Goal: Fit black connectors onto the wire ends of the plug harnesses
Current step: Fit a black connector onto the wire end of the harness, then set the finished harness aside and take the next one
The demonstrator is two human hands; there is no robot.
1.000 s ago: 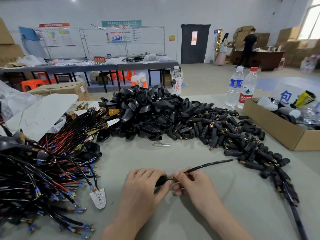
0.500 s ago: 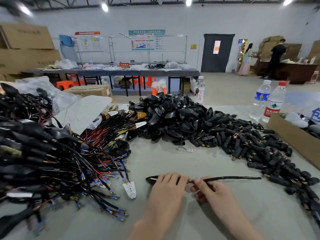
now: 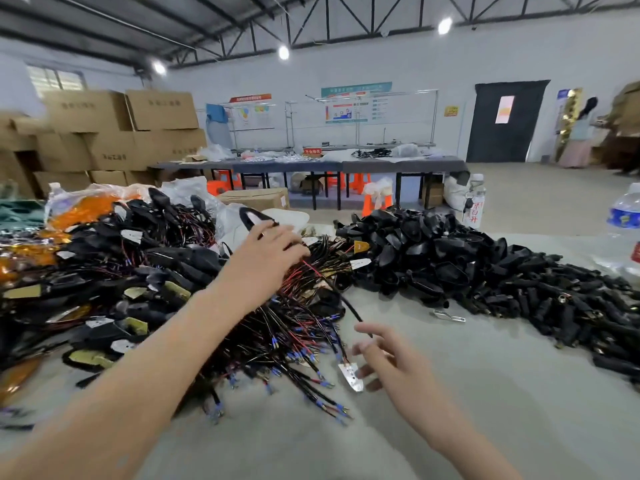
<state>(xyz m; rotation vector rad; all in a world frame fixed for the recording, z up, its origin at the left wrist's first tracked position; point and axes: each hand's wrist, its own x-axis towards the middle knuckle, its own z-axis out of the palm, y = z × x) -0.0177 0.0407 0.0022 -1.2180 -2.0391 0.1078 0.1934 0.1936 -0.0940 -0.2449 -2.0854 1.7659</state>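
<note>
**Left grip.** The left grip (image 3: pixel 266 251) is extended over the harness pile (image 3: pixel 194 306), which covers the bench (image 3: pixel 485 403) from 9 to 11 o'clock. Its fingers lie nearly straight and are blurred. A black plug head (image 3: pixel 254 218) with a pale inner face shows at 12 o'clock of the grip, at the fingertips. Whether the fingers hold it cannot be told. A black cable (image 3: pixel 347 305) emerges from under the thumb side of this grip and runs toward 5 o'clock, above the red and black wires with blue terminals.

**Right grip.** The right grip (image 3: pixel 391 362) is spread, fingers apart, and holds nothing. The free end of the cable lies just at 12 o'clock of its index fingertip; contact cannot be confirmed. A perforated metal plate (image 3: pixel 351 377) lies just beside this grip at 9 o'clock, at the edge of the harness pile.

**Parts.** The black connectors (image 3: pixel 561 306) form a heap at 2 o'clock of the right grip, well apart from both grips. Black plug shells (image 3: pixel 415 251) are heaped at 12 o'clock, touching the connector heap. A small metal clip (image 3: pixel 448 316) lies on the bench between the right grip and the shells.
</note>
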